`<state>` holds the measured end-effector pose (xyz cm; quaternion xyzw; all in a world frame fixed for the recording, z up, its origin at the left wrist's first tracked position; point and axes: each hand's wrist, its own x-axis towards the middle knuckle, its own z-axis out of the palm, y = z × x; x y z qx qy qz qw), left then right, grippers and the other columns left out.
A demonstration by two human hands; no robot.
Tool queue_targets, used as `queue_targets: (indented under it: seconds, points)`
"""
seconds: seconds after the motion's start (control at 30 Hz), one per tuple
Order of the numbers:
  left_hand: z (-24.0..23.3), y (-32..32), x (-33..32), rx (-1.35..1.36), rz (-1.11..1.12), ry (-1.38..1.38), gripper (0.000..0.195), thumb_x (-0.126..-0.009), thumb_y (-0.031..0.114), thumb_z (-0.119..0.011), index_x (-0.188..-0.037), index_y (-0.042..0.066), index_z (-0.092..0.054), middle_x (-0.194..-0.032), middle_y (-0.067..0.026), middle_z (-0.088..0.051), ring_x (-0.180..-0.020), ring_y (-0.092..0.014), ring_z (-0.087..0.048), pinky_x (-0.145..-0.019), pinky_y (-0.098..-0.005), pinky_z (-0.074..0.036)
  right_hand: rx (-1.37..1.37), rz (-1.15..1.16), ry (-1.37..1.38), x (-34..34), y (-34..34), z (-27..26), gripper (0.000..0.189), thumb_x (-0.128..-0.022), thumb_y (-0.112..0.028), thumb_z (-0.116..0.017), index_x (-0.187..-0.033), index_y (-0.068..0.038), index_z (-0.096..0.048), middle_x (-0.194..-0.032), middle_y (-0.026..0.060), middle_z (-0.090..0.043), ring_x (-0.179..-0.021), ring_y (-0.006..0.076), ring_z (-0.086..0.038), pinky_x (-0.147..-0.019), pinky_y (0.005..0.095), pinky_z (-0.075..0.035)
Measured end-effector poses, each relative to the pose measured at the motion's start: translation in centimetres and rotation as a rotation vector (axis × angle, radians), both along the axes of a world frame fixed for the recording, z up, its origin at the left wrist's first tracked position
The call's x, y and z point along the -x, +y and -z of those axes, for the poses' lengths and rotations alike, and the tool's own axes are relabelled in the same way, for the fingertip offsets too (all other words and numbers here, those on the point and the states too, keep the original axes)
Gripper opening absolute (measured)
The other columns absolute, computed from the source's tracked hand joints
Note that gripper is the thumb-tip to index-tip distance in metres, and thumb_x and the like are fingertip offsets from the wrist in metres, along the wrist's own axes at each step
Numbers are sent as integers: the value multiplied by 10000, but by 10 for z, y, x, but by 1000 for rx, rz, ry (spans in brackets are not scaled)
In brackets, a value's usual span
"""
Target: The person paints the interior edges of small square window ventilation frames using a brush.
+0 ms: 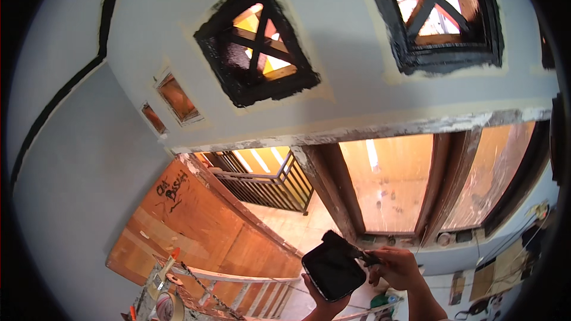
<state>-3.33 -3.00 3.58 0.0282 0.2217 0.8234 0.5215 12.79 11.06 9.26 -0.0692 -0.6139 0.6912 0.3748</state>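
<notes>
My left hand (pixel 329 306) holds up a square, dark container (pixel 333 272) from below, and its inside looks black. My right hand (pixel 397 267) grips a paintbrush (pixel 368 257), whose dark, coated head lies over the container's far rim. Whether the bristles touch the rim I cannot tell. Above, a wall vent frame (pixel 279 91) with crossed bars is coated black, with uneven paint edges on the grey wall (pixel 352 53). A second black vent frame (pixel 450 60) sits higher at the right. Two small vent openings (pixel 178 98) at the left show bare brown wood.
A stepladder (pixel 263 298) stands at lower left; a paintbrush with an orange tip (pixel 165 267) and a tape roll (pixel 171 308) are on its top. Behind it is a wooden door (pixel 196 223) bearing writing. Glass windows (pixel 388 183), a metal railing (pixel 267 187) and floor clutter (pixel 495 276) lie beyond.
</notes>
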Motion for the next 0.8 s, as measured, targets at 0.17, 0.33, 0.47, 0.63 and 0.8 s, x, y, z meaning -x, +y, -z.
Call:
queue_targets:
  seconds: [0.17, 0.33, 0.47, 0.63, 0.8]
  points:
    - [77, -3, 11, -65, 39, 28, 1061, -827, 961, -392, -1572, 205, -406, -1523, -116, -522, -1365, -325, -529, -1170, -549, -404, 138, 36, 8, -2, -1, -5, 373, -985, 91, -594, -1345, 20, -661, -909, 93, -702, -669, 122, -692, -594, 264, -568]
    - [42, 18, -5, -3, 84, 61, 948, -854, 906, -458, -1525, 238, -500, -1466, -66, -592, -1360, -236, -560, -1170, -468, -431, -149, 210, 182, 2, 19, -40, 382, -967, -4, -627, -1344, 38, -667, -936, 99, -726, -721, 97, -667, -613, 250, -529]
    - [40, 23, -10, 2, 47, 52, 956, -865, 901, -453, -1545, 229, -468, -1480, -74, -577, -1357, -273, -563, -1151, -494, -449, -159, 188, 233, 6, 20, -27, 380, -995, -41, -634, -1363, 54, -630, -834, 68, -694, -664, 89, -642, -564, 246, -507]
    - [48, 26, 0, -254, 117, 27, 997, -873, 885, -479, -1596, 204, -390, -1519, -94, -535, -1369, -307, -546, -1150, -535, -444, 290, -24, 187, -3, 0, 1, 308, -997, 38, -626, -1299, 32, -567, -893, 102, -737, -704, 102, -666, -614, 226, -518]
    - [67, 13, 12, 2, 4, 106, 1036, -829, 963, -386, -1502, 184, -499, -1386, -121, -620, -1211, -325, -621, -985, -525, -518, 264, 62, 120, -13, -6, -11, 240, -983, 104, -600, -1221, 72, -599, -869, 160, -733, -720, 167, -720, -602, 285, -585]
